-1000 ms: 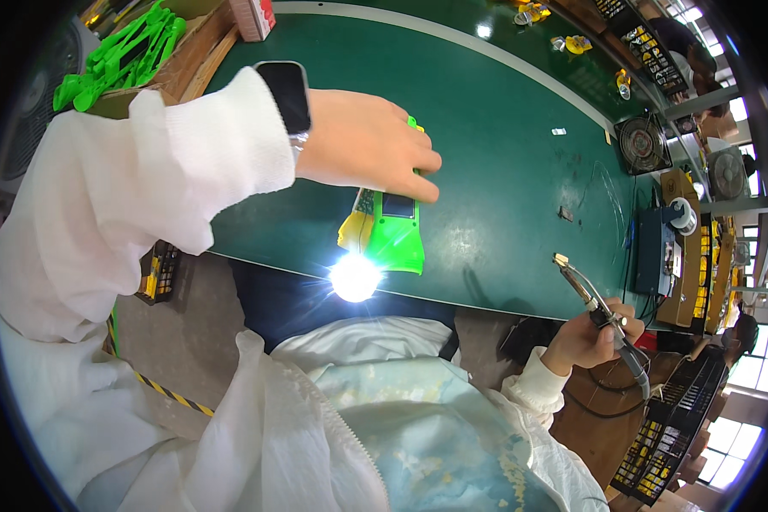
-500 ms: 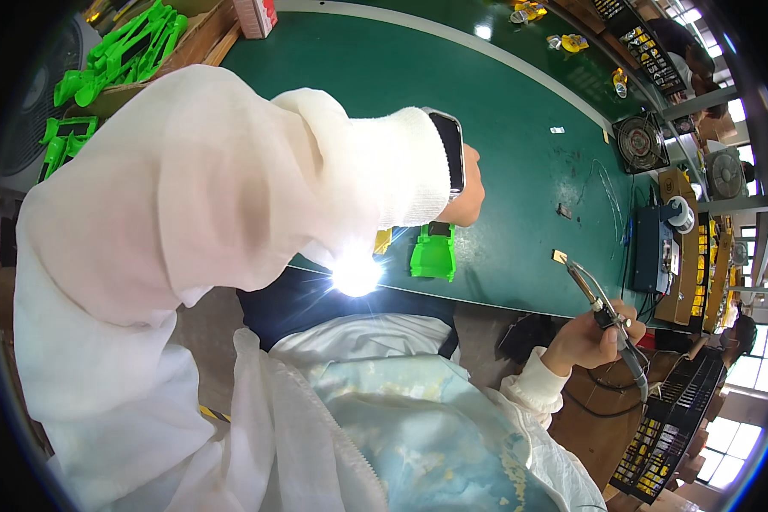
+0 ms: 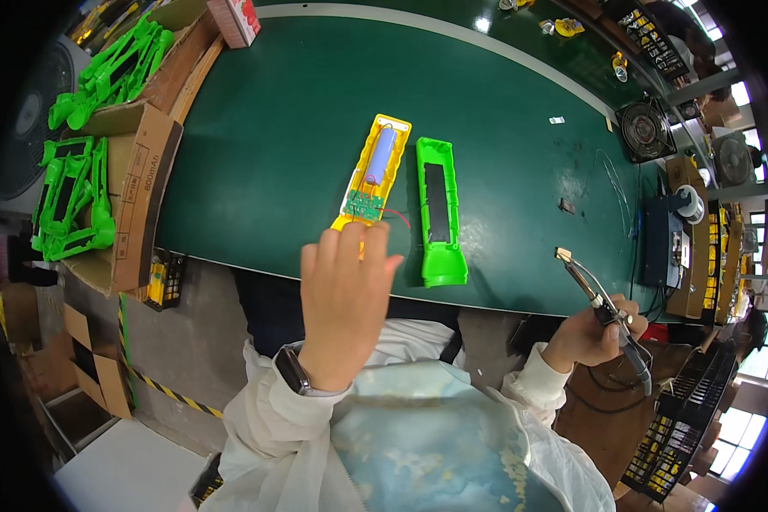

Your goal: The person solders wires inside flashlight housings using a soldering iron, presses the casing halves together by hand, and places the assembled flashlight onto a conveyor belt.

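Note:
My left hand [image 3: 346, 286] is over the lower end of a yellow flashlight housing half [image 3: 398, 128], its fingers stretched out and the thumb apart; whether it touches is unclear. In this half lie a blue-purple cylindrical battery [image 3: 384, 156] and a green circuit board [image 3: 364, 205], with a loose red wire [image 3: 398, 214] sticking out to the right. Just right of it, a green housing half [image 3: 456, 200] with a dark strip inside lies on the table. My right hand [image 3: 593, 335] grips a soldering iron [image 3: 602, 305] with a thin metal tube alongside, its tip pointing up-left near the table's front edge.
The green-topped table [image 3: 273, 111] has a small dark piece [image 3: 567, 205] and thin wire on its right. A blue box-shaped unit [image 3: 660, 247] and a fan [image 3: 642, 135] stand at the right. Cardboard boxes [image 3: 149, 192] of green housing parts [image 3: 77, 200] stand left.
My left arm has drawn back from across the table; the hand has moved left and nearer, uncovering both housing halves. The bright light no longer shows. My right hand stays nearly still.

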A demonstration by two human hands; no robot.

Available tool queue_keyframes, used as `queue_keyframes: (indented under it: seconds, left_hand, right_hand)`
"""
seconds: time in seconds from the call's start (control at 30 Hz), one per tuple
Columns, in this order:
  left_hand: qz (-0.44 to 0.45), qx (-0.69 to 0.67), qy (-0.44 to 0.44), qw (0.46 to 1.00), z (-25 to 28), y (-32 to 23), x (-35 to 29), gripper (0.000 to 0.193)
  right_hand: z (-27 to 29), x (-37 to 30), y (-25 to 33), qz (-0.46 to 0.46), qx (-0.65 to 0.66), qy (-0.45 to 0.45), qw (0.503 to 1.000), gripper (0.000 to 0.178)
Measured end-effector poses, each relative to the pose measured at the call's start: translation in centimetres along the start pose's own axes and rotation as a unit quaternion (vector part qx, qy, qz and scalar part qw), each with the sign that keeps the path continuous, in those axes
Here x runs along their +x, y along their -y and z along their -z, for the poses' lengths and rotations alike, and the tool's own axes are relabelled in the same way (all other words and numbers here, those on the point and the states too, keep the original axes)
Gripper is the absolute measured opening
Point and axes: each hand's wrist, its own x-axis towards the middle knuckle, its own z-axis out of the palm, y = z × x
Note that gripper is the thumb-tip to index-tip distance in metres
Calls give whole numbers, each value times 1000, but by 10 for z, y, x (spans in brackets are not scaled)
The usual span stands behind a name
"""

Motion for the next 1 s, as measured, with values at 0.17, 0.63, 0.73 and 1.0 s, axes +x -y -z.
queue_keyframes:
  seconds: [0.17,0.63,0.73,1.0]
  left_hand:
    - [-33,19,-73,997,-18,10,-5,27]
    - [-30,31,-25,999,-23,-20,-16,35]
    - [-31,40,-10,999,-23,-27,-13,42]
    - [-27,76,61,995,-22,-42,-13,43]
  right_hand:
    - [-12,-5,0,-4,25,39,999,27]
    - [-6,-13,5,-23,45,38,998,27]
    - [-5,-15,3,-27,58,48,997,27]
    - [-11,-18,1,-33,59,54,996,27]
